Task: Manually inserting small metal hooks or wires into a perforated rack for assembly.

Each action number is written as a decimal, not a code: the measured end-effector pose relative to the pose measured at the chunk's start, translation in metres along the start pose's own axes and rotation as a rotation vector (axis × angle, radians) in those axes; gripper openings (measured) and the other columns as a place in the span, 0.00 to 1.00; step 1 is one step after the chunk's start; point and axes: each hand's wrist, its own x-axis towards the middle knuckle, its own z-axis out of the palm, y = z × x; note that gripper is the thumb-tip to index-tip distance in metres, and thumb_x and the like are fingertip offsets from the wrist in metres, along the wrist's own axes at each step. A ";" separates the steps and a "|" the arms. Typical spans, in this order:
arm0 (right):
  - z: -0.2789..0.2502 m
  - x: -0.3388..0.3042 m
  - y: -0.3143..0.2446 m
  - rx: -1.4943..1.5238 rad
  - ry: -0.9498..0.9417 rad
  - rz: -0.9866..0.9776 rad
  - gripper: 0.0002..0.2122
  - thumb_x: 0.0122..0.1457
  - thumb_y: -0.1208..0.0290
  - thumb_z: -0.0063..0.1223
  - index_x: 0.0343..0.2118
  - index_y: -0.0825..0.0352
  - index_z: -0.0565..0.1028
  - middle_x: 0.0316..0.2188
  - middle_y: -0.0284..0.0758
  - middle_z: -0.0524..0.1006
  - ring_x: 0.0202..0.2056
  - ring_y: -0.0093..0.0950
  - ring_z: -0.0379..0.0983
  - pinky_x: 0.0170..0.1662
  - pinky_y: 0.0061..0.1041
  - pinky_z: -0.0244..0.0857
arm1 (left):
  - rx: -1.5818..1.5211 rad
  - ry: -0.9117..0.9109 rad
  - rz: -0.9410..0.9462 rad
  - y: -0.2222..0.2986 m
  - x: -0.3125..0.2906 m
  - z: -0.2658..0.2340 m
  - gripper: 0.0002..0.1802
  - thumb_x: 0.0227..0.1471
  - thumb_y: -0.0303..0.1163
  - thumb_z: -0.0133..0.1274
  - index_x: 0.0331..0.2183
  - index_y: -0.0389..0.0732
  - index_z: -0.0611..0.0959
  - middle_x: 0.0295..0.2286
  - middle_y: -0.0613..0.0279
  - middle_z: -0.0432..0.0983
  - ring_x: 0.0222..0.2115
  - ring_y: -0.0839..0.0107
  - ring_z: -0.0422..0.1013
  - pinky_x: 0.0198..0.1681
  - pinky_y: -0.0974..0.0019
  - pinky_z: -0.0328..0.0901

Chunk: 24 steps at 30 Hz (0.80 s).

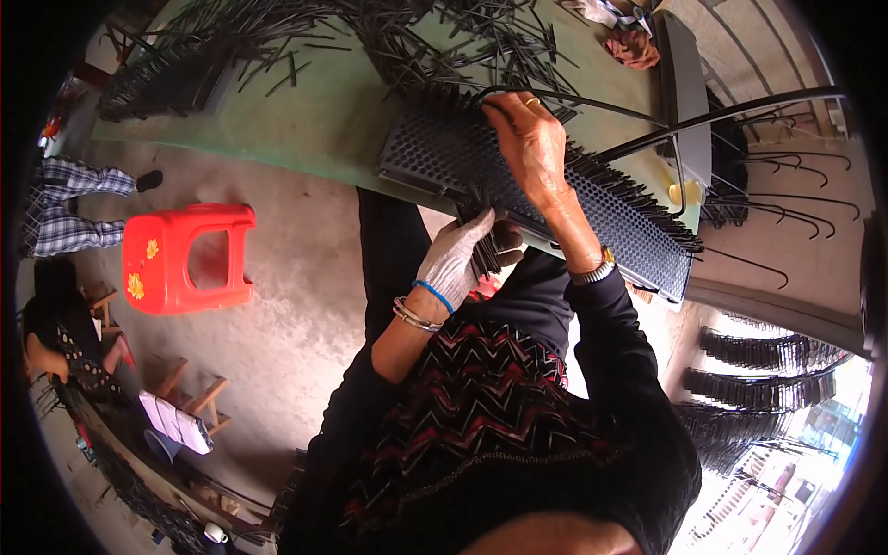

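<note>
My left hand (pixel 453 248), in a pale knit glove with its fingertips dark, is closed around a bundle of thin black strips (pixel 483 257) beside the table's near edge. In front of it, a dark board full of holes (pixel 638 245) lies slanted across that edge. Rows of black strips (pixel 606 176) stand along the board's far side. My bare right hand (pixel 535 143), with a ring and a wristwatch, is over the board among the strips. Its thumb and fingers are pinched together; what is between them is too dark and small to make out.
Loose black strips (pixel 398 37) are heaped across the green table (pixel 305 129). Another dark board (pixel 176 88) lies at its left. Bent black rods (pixel 721 120) reach in from the right. A red plastic stool (pixel 171 264) is on the floor at left, near a person in plaid trousers (pixel 83 203).
</note>
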 end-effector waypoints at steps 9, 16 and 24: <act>0.003 0.003 0.006 -0.383 0.043 -0.209 0.09 0.53 0.68 0.61 0.38 0.56 0.81 0.32 0.33 0.72 0.35 0.32 0.71 0.34 0.31 0.68 | 0.138 0.058 0.123 0.002 -0.008 0.001 0.12 0.59 0.36 0.51 0.37 0.36 0.78 0.24 0.57 0.77 0.21 0.69 0.73 0.24 0.67 0.71; -0.028 -0.017 -0.016 -0.089 -0.060 -0.076 0.12 0.57 0.66 0.59 0.42 0.64 0.79 0.33 0.35 0.75 0.32 0.28 0.72 0.33 0.27 0.66 | 0.141 0.017 0.162 0.008 -0.015 0.000 0.15 0.60 0.38 0.50 0.43 0.38 0.78 0.28 0.59 0.79 0.24 0.71 0.75 0.28 0.67 0.71; -0.047 -0.044 -0.003 0.514 -0.609 0.381 0.09 0.58 0.72 0.55 0.36 0.73 0.77 0.27 0.34 0.76 0.29 0.23 0.72 0.34 0.23 0.66 | 0.284 0.035 0.202 0.004 -0.016 0.014 0.16 0.59 0.38 0.52 0.42 0.37 0.80 0.27 0.60 0.79 0.24 0.73 0.75 0.25 0.70 0.70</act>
